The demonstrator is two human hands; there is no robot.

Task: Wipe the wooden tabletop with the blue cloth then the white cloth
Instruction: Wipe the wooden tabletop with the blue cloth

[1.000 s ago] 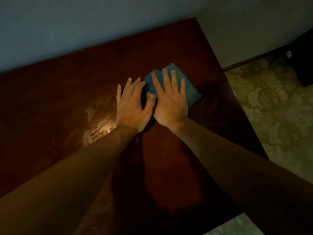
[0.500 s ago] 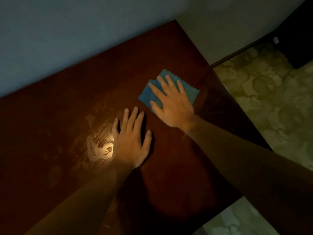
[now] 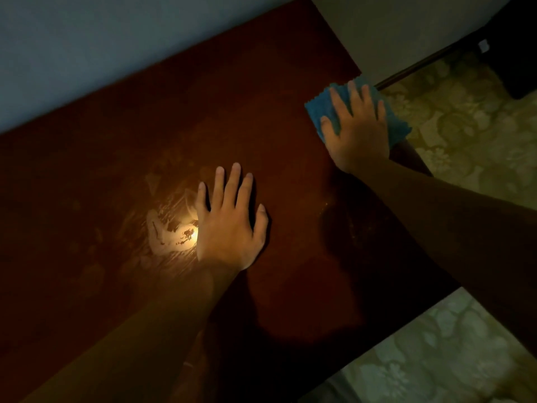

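Your right hand (image 3: 359,132) presses flat, fingers spread, on the blue cloth (image 3: 328,110) at the far right edge of the dark wooden surface (image 3: 232,112), the cloth partly overhanging. Your left hand (image 3: 229,222) rests flat and spread mid-surface. Smudges (image 3: 168,231) remain beside it. No white cloth is visible; that pass seems still ahead.

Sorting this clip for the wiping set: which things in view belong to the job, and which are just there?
Part of the job:
- blue cloth, at the table's far right edge
- wooden tabletop
- right hand, pressing flat on the cloth
- left hand, flat on the wood

Just there:
- patterned floor
- wall
- glare patch beside the left hand

No white cloth is in view.
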